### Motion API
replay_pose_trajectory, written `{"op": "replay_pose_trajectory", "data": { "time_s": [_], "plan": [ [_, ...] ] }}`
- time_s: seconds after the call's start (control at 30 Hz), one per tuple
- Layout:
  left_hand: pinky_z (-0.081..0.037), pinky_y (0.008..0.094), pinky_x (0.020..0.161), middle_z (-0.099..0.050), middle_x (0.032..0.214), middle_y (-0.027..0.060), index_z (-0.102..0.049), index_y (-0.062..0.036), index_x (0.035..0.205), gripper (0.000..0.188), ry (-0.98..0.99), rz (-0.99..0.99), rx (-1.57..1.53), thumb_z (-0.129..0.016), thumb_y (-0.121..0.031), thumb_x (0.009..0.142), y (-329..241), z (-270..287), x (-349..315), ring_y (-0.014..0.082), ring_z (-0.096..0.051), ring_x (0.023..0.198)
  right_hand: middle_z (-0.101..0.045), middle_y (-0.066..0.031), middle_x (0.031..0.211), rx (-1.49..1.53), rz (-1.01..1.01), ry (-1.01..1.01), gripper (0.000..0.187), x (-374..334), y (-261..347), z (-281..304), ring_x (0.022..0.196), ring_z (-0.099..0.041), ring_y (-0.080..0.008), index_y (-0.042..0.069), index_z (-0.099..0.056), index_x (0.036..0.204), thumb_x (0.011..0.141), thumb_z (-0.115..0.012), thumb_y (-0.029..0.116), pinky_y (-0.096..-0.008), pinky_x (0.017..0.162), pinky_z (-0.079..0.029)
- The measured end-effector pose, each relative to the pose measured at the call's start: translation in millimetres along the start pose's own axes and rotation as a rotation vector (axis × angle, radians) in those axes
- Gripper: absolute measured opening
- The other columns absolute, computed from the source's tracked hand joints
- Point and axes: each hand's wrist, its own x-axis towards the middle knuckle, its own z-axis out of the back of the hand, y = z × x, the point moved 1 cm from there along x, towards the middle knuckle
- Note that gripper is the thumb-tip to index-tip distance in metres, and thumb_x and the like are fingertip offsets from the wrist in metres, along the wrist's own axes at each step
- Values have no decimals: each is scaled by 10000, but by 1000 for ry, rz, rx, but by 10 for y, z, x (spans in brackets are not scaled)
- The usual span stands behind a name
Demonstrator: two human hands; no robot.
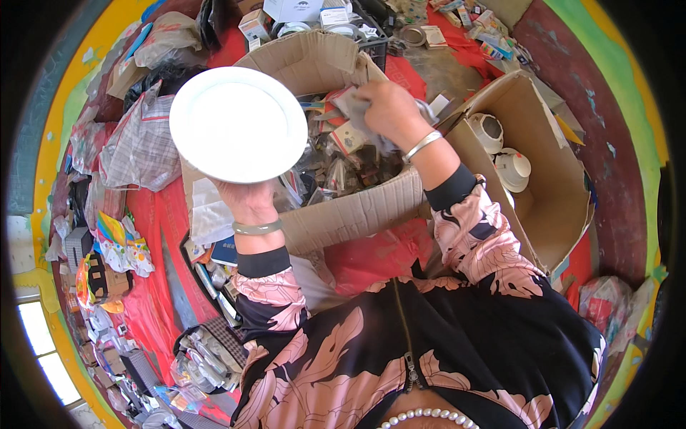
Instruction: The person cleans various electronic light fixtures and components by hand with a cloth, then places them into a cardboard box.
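My left hand [246,200] holds up a round white disc-shaped light panel [238,123] by its lower edge, its flat face toward me. My right hand [389,107] is closed on a grey cloth [354,104] above a large open cardboard box [357,211] filled with small packets and parts. The panel hangs over the left side of that box. A bangle sits on each wrist.
A second open cardboard box [554,186] to the right holds white lamp fittings [511,168]. Plastic bags [139,146], small cartons and packets lie all over a red cloth [153,300] on the left. More boxes and a black crate [375,46] stand behind.
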Motion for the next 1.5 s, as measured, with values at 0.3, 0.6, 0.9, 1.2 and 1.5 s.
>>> {"op": "replay_pose_trajectory", "data": {
  "time_s": [0.3,0.6,0.9,1.2,1.5],
  "plan": [
    [-401,407,949,-481,1250,116,-389,-80,1302,523,-167,-337,771,-435,-426,912,233,38,16,262,-481,1138,-495,-103,1240,1381,235,231,620,-165,560,-348,1137,-461,-164,-1,-319,1362,861,-616,212,-275,976,-361],
    [-390,327,913,-511,1141,121,-378,40,1280,567,-328,-615,1054,-546,-345,898,296,-199,-122,188,-502,1045,-633,-69,971,1776,-295,52,199,-62,268,-430,835,-608,-162,40,-556,1066,894,-555,140,-310,748,-509],
    [-243,449,1058,-355,1384,138,-271,-41,1385,772,3,-36,595,-548,-516,844,69,-21,22,289,-336,1274,-660,-56,933,1985,-474,193,443,-144,116,-347,757,-648,-163,80,-575,1080,856,-565,462,-305,686,-536],
    [-242,456,1071,-318,1423,101,-267,-56,1394,837,-51,-97,608,-383,-668,834,347,-269,-63,284,-303,1305,-661,-33,900,1955,-442,214,456,-140,69,-608,717,-648,-147,90,-575,1087,852,-560,481,-287,631,-546],
    [-310,436,997,-560,1093,176,-586,-2,901,504,-263,-165,361,-423,-479,912,25,23,-47,285,-469,1095,-591,-125,1141,2070,-327,180,530,-138,36,-458,1009,-584,-252,26,-510,1198,831,-608,396,-373,905,-463]
  ]
}}
